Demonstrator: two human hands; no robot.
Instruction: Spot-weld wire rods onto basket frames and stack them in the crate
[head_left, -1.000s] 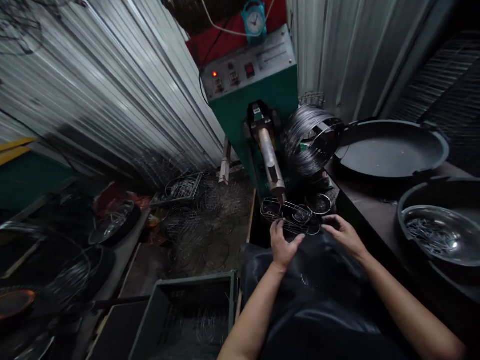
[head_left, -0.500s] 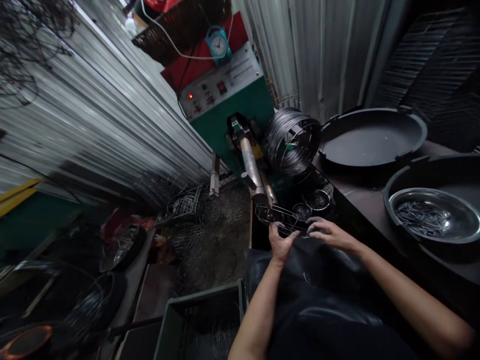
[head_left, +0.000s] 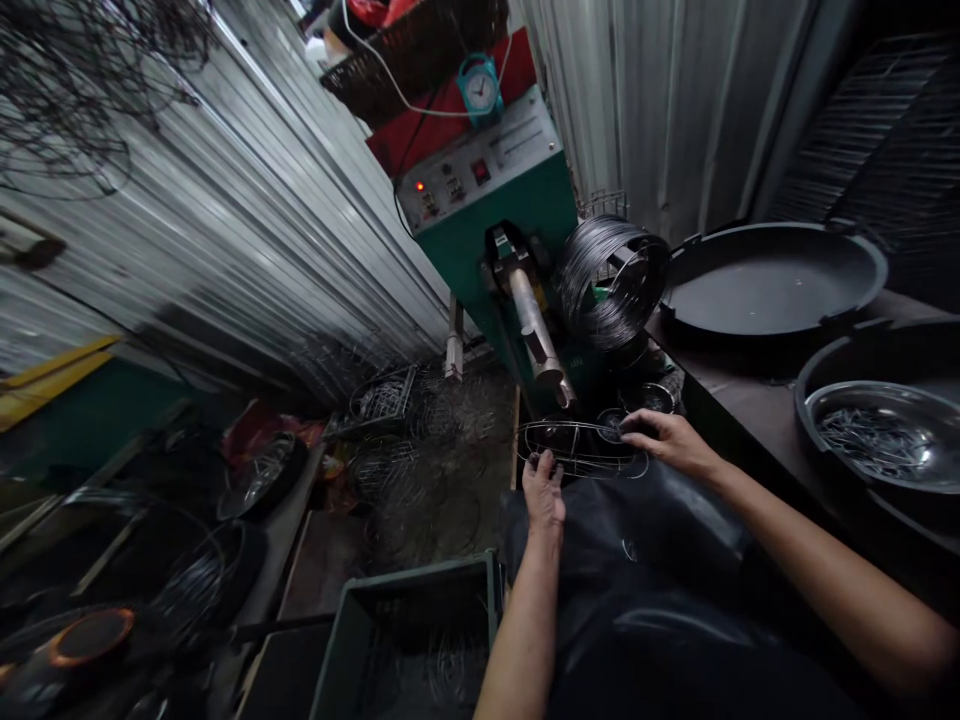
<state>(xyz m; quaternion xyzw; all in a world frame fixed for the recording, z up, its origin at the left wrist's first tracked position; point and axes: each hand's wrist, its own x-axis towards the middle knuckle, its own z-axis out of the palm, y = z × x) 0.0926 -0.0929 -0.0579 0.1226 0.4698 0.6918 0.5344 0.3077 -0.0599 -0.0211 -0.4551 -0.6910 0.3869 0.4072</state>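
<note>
Between my hands is a wire frame (head_left: 581, 466) of thin bent rods with rounded ends, tilted in front of the spot welder's electrode arms (head_left: 541, 355). My left hand (head_left: 544, 490) grips its lower left side, fingers curled up around the wire. At the upper right, my right hand (head_left: 664, 440) pinches a part of the frame between thumb and fingers. The electrode tips are just above the frame, with a small gap. Small round dishes (head_left: 651, 398) holding tiny parts sit behind my right hand, partly hidden.
A green machine (head_left: 495, 210) with a lit red lamp stands ahead, a wire coil (head_left: 611, 285) at its right. Farther right are a wide black pan (head_left: 772, 285) and a steel bowl (head_left: 877, 440) of short wire pieces. A green crate (head_left: 416, 585) stands low at left.
The wire frame has come down and away from the electrode tips. My left hand has shifted to the frame's left part, and my right hand has closed on its right side. The view has swung left.
</note>
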